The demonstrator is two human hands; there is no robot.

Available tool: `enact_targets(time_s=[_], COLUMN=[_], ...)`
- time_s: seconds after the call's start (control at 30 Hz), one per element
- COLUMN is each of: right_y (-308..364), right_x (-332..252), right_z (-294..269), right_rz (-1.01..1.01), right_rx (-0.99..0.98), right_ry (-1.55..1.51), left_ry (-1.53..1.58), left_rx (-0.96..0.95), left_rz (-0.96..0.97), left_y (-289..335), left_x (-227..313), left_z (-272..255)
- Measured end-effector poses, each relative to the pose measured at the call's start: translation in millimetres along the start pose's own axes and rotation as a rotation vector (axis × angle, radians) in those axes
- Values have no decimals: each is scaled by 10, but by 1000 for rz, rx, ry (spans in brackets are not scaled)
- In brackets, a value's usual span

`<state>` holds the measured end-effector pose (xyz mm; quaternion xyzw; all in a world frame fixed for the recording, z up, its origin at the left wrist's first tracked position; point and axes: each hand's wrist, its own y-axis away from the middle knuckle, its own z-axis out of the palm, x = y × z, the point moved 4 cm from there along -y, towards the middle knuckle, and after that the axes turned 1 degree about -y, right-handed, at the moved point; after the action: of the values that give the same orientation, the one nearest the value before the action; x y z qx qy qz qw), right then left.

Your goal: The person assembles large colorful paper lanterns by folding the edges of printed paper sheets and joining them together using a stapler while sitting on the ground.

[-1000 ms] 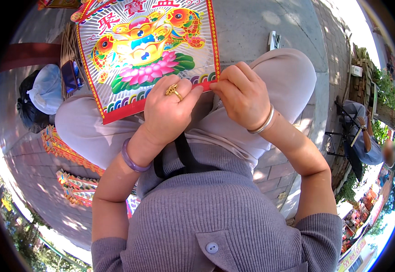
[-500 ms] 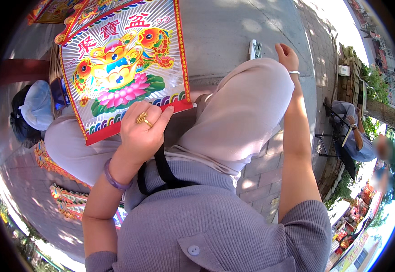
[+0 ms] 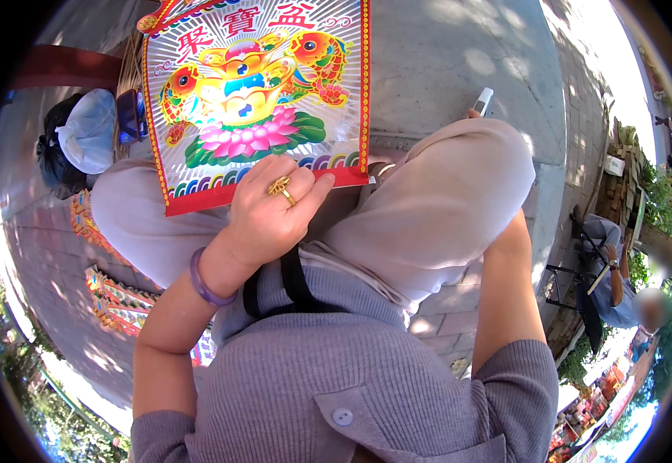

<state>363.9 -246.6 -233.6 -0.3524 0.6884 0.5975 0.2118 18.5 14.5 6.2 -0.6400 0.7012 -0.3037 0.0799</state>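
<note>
My left hand (image 3: 274,202), with a gold ring, is closed on the red bottom edge of a large printed paper decoration (image 3: 255,85). The sheet has fish, a pink lotus and gold borders, and it stands out beyond my lap. My right knee hides most of my right hand; only a fingertip (image 3: 473,113) shows past it. That fingertip is against a small white and dark stapler (image 3: 483,101), which tilts up from behind the knee and seems to be in the hand's grip. The grip itself is hidden.
Plastic bags (image 3: 87,131) and a dark phone-like object (image 3: 128,116) lie at the left. More colourful paper decorations (image 3: 120,301) rest on the paving left of my leg. Off to the right, another person (image 3: 610,270) sits on a folding chair.
My right hand has gone from beside the knee to behind it, at the stapler, which now tilts differently. The view has shifted; my left hand keeps hold of the paper decoration.
</note>
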Motion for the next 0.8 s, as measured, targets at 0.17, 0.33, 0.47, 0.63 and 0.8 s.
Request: enact_targets(time_s=[0.17,0.33,0.47,0.63,0.8], right_y=[909,2553,3453,3911,4031], right_x=[-1094,-1709,-1232,-633,-510], right_z=[71,29,230,466,507], right_rz=[-129,-498,-204,206,271], right_rx=[-469,-806,-860,-1056,-1046], right_ry=[-503,-94,293,583,717], left_ry=[37,28,37,27,24], left_rx=[40,33,47,75,49], left_rz=[-6,-27,-37,-12,-20], left_y=[5,22,24,32,48], left_x=[-12,-19,-22,-31,-32], left_z=[-3,-4,-7,-13,0])
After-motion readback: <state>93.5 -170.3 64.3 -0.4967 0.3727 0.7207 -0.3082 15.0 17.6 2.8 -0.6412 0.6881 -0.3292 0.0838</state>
